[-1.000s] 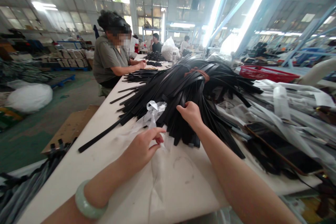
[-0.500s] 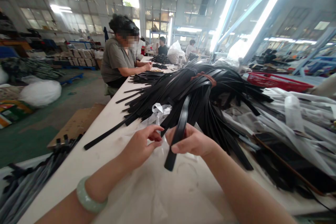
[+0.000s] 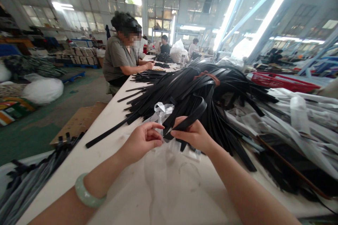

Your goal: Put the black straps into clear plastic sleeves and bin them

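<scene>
A flat black strap (image 3: 195,112) is pinched between the thumb and fingers of my right hand (image 3: 194,135). It bends in a loop above that hand, and its end points left. My left hand (image 3: 144,140) is just left of the strap's end, fingers curled, with a gap between thumb and forefinger; nothing shows in it. Behind both hands lies a large bundle of black straps (image 3: 176,84), tied with a brown band (image 3: 207,76). Crumpled clear plastic (image 3: 162,110) lies between the bundle and my left hand.
The pale table (image 3: 124,193) runs away from me. On the right are plastic-wrapped pieces (image 3: 298,112), a dark phone-like slab (image 3: 295,163) and a red container (image 3: 285,81). A co-worker (image 3: 118,56) stands along the left edge. More straps (image 3: 39,172) lie at lower left.
My right hand has turned the strap: its end pointed down toward me before and now points left, toward my left hand. The strap has bent into a loop. My left hand has barely moved.
</scene>
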The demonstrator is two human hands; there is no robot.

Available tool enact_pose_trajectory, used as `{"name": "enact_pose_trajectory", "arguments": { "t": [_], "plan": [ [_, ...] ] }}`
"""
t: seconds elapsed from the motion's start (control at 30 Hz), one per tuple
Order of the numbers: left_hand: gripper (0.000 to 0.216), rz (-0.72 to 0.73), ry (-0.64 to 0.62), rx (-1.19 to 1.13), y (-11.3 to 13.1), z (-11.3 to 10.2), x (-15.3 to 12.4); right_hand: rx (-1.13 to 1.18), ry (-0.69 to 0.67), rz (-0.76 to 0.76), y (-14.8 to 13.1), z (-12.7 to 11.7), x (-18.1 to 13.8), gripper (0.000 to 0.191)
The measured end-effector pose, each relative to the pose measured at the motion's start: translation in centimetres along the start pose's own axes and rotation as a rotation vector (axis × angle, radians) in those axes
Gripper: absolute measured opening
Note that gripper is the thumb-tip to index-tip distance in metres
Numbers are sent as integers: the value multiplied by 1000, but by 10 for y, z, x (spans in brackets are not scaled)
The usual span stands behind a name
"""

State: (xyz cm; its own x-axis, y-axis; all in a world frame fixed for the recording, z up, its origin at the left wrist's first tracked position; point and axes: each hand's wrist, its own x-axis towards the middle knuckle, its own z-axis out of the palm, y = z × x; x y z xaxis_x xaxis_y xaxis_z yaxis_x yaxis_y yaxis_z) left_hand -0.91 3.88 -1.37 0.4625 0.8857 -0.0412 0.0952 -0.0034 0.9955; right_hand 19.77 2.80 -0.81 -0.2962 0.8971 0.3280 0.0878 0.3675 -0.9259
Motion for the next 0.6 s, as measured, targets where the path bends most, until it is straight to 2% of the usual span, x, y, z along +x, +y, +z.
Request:
{"name": "enact_pose_trajectory", "arguments": {
  "t": [0.17, 0.27, 0.37, 0.43, 0.47, 0.53, 0.6],
  "plan": [
    [44, -21, -46, -38, -2, -1, 0, 28, -48, -1, 2, 4, 1, 27],
    [51, -33, -111, -66, -3, 0, -2, -2, -68, 65, 7, 10, 1, 28],
    [62, -55, -117, -56, -6, 3, -2, -58, -73, 169, 14, 14, 2, 18],
    [69, -53, -101, -33, -6, 5, -3, -52, -52, 220, 16, 16, 4, 13],
    [71, -48, -97, -24, -6, 5, -3, -29, -25, 230, 16, 16, 4, 16],
    [76, -38, -92, -18, -4, 6, -4, 21, 29, 226, 12, 16, 5, 21],
    [79, -31, -80, -13, -2, 7, -5, 46, 51, 210, 8, 15, 6, 17]
  ]
}}
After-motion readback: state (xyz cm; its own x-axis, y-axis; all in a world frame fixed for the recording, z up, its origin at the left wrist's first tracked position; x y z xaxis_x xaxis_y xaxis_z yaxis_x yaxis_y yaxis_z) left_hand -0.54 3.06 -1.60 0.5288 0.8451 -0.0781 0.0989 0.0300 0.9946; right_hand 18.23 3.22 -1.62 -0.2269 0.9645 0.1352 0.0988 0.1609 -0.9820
